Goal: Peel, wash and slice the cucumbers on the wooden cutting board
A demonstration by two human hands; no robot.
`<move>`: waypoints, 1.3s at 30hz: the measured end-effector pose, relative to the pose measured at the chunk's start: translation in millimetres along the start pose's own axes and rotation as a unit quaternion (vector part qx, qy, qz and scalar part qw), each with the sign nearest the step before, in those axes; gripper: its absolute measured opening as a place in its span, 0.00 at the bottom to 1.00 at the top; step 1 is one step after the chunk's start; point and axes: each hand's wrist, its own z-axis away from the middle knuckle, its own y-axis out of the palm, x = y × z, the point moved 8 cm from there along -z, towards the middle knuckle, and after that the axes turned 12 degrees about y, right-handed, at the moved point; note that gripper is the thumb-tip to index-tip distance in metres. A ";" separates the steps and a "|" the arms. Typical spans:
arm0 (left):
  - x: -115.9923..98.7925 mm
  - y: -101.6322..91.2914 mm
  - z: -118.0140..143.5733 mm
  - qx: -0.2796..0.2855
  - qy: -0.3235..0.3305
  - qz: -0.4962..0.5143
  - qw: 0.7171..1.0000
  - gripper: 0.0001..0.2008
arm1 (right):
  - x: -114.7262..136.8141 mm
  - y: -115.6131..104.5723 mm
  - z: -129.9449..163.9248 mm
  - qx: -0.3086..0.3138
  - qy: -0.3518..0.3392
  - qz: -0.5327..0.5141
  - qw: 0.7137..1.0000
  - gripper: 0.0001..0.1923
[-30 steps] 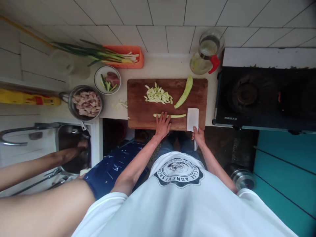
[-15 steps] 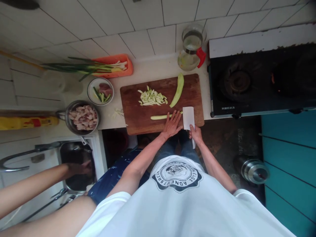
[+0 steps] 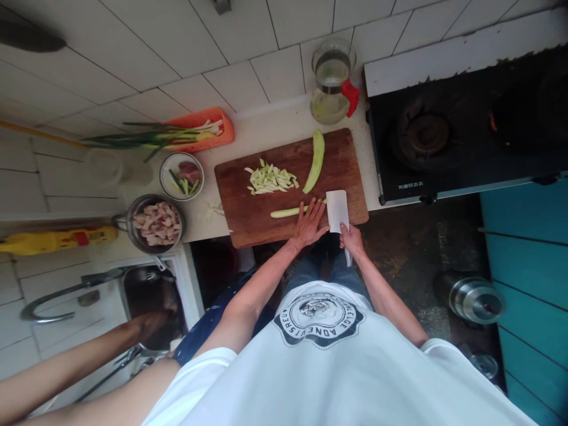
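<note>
My right hand (image 3: pixel 352 239) is wrapped round the handle of a cleaver (image 3: pixel 338 211), whose broad pale blade rests over the right part of the wooden cutting board (image 3: pixel 248 228). My left hand (image 3: pixel 309 223) lies with its fingers stretched and somewhat apart on a long pale green vegetable strip (image 3: pixel 285 212), just left of the blade. The strip's right end is partly hidden by the fingers. Farther back on the board are a heap of cut vegetable pieces (image 3: pixel 271 177) and a long peeled piece of the vegetable (image 3: pixel 315 161), possibly cucumber.
A glass jug (image 3: pixel 331 103) stands behind the board, beside a gas stove (image 3: pixel 410 148). Left of the board are an orange basket (image 3: pixel 227 127) with green onions, a bowl (image 3: pixel 163 183) with meat, and a pot of meat pieces (image 3: pixel 157 223). Another person's arm (image 3: pixel 110 337) reaches into the sink (image 3: pixel 177 302).
The view has turned slightly, shifting the surroundings. Both my hands, the cleaver and the vegetable pieces keep almost the same places on the board. The other person's hand has shifted a little in the sink.
</note>
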 end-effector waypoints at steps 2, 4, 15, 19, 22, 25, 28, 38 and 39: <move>0.6 0.5 0.5 -0.006 0.004 0.003 1.000 0.45 | 0.1 -0.3 1.0 -0.006 -0.003 0.001 1.000 0.31; 0.9 0.9 1.0 -0.013 0.008 0.004 1.000 0.45 | 0.2 -0.1 2.0 -0.009 -0.002 0.002 1.000 0.31; 1.5 -1.3 1.9 -0.018 0.017 0.016 1.000 0.46 | -11.6 17.1 9.6 0.021 0.015 -0.006 1.000 0.30; 2.2 -1.9 2.5 -0.020 0.018 0.020 0.999 0.46 | -17.9 25.8 12.8 0.035 0.024 -0.019 0.999 0.31; 2.0 -1.8 3.5 -0.026 0.020 0.019 0.999 0.46 | -19.4 27.7 12.7 0.030 0.016 0.003 0.999 0.31; -0.1 -1.4 2.6 -0.027 0.024 0.019 0.999 0.46 | -20.4 32.1 12.8 0.035 0.000 0.016 0.999 0.31; -1.1 -2.2 1.2 -0.022 0.022 0.021 0.999 0.46 | -23.9 39.5 13.7 0.052 0.006 -0.021 0.998 0.31; 57.5 -29.5 69.1 0.001 -0.147 -0.030 0.989 0.34 | -21.7 42.9 16.8 0.058 0.030 -0.044 0.997 0.32; 62.4 -29.9 76.2 0.003 -0.161 -0.034 0.986 0.33 | -22.1 42.9 16.7 0.055 0.030 -0.041 0.997 0.32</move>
